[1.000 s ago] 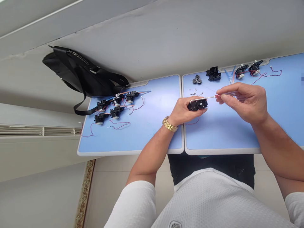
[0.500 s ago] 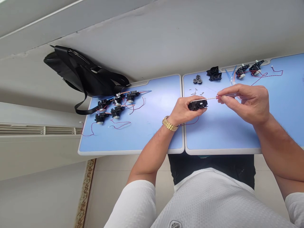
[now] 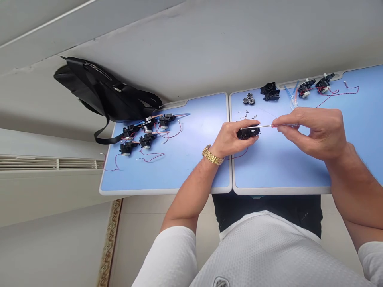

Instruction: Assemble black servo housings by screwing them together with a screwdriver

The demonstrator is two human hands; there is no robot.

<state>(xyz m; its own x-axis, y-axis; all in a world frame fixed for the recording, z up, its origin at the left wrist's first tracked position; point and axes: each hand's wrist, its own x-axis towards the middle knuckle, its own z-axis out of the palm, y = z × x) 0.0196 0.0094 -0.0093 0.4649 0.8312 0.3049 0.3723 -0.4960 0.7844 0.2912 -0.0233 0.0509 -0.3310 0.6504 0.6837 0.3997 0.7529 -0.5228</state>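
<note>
My left hand is closed around a black plastic motor assembly, held just over the right-hand blue table. A red wire trails from below that hand. Between the fingers and thumb of my right hand is a screwdriver, its handle mostly covered by the hand. The thin metal shaft points left and lies across the top of the assembly; whether the tip sits in a screw cannot be made out. Small dark screws are scattered just beyond my left hand.
Round black-and-silver parts, black housing pieces, clear blue tubes and two wired motor assemblies lie along the back of the right table. Several more assemblies sit on the left table, near a black bag.
My right hand has shifted slightly right and down, its knuckles turned a little, with the screwdriver shaft now more level. The assembly in my left hand is tilted slightly differently.
</note>
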